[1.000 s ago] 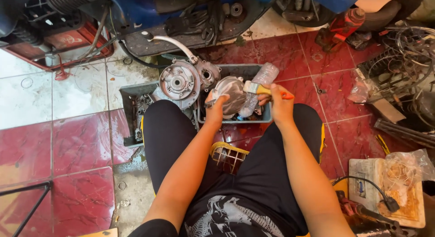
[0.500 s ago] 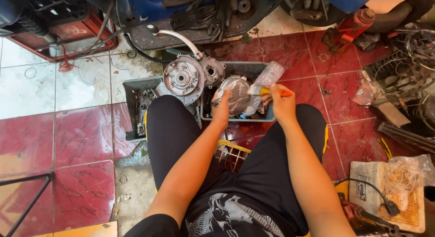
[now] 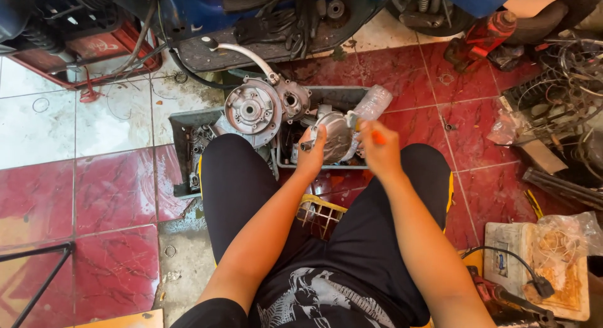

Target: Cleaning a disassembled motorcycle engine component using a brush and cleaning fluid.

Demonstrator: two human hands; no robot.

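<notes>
Two hands on work over a grey tray: left hand clamped on a metal engine cover, right hand on an orange-handled tool (clear plastic bottle behind).

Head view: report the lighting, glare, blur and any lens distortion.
Head view: even daylight with soft shadows; pale glare on the glossy red and white floor tiles; wide-angle lens bends the tile lines near the edges; the right hand with its orange-handled tool looks slightly smeared, while the left hand and the grey metal engine cover stay fairly sharp.

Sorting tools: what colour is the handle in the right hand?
Orange handle in the right hand; head view.
</notes>
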